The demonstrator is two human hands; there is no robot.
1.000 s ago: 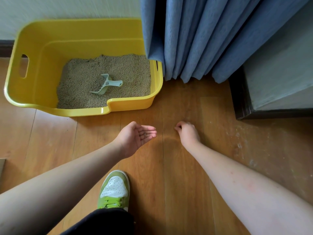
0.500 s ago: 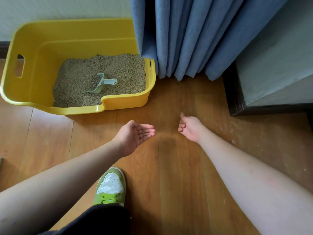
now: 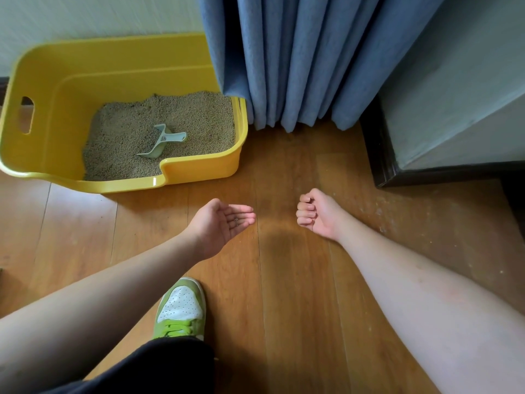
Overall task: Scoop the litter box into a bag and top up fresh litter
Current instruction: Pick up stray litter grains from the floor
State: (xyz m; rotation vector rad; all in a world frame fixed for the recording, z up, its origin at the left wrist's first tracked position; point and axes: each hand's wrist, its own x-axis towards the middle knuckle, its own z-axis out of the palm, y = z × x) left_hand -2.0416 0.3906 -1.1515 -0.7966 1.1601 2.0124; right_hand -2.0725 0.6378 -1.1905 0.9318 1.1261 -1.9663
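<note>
A few stray grains sit in my cupped, palm-up left hand; my right hand is curled, whether holding anything I cannot tell. I judge this floor clean-up; next, tip them into the litter box, where the scoop lies.

yellow litter box upper left, on floor | tan litter inside | pale green scoop lying on litter

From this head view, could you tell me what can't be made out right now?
- Litter box: its far right corner, behind the blue curtain.
- Right hand: whether its curled fingers pinch anything.
- Left hand: specks on the open palm, too small to identify.
- Scoop: its mouth, part-sunk in litter.
- No bag in frame.
</note>
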